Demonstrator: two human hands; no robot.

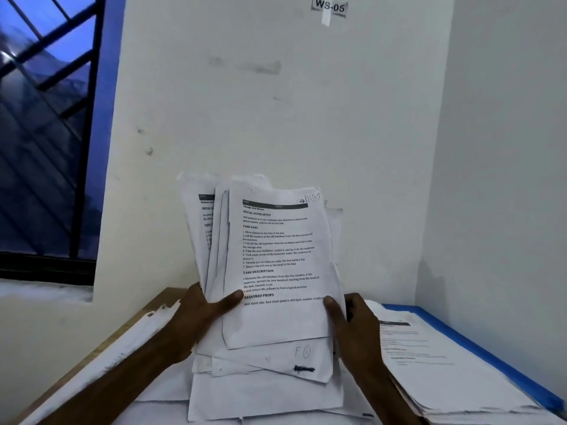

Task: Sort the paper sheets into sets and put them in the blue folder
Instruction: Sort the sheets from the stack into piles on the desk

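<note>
Left hand (196, 314), right hand (356, 326) grip one fanned, creased paper stack (276, 256) upright, thumbs in front. Loose sheets (264, 394) below; second stack (445, 369) on blue folder (491, 360), right.

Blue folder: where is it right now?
Head view, far right: the blue folder lies by the wall under a stack of sheets, beside the right hand.
</note>
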